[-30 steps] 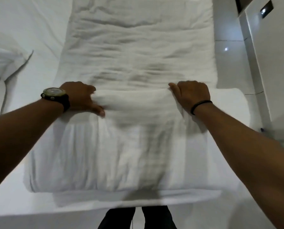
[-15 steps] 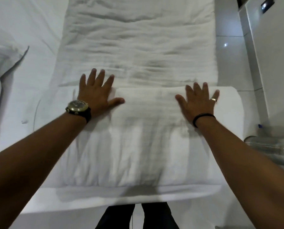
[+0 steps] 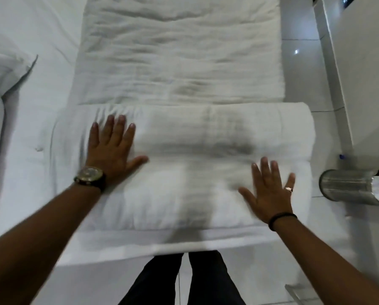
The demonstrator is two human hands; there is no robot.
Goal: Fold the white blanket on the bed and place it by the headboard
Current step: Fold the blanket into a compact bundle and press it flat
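Note:
The white blanket (image 3: 184, 62) lies as a long strip running away from me along the bed's right side. Its near end is folded over into a thick, wide pad (image 3: 206, 139) in front of me. My left hand (image 3: 111, 148), wearing a watch, rests flat on the left part of the pad with fingers spread. My right hand (image 3: 270, 192), with a ring and a black wristband, lies flat and open on the pad's near right part. Neither hand grips the cloth.
The bed's white sheet (image 3: 41, 95) spreads to the left, with a pillow (image 3: 3, 71) at the far left edge. A shiny metal bin (image 3: 347, 186) stands on the tiled floor right of the bed, below a white cabinet (image 3: 364, 73). My dark-trousered legs (image 3: 179, 280) are at the near bed edge.
Both hands let go of the folded edge they were gripping and flattened onto the pad. The right hand has since slid back toward me; the left stays near the fold.

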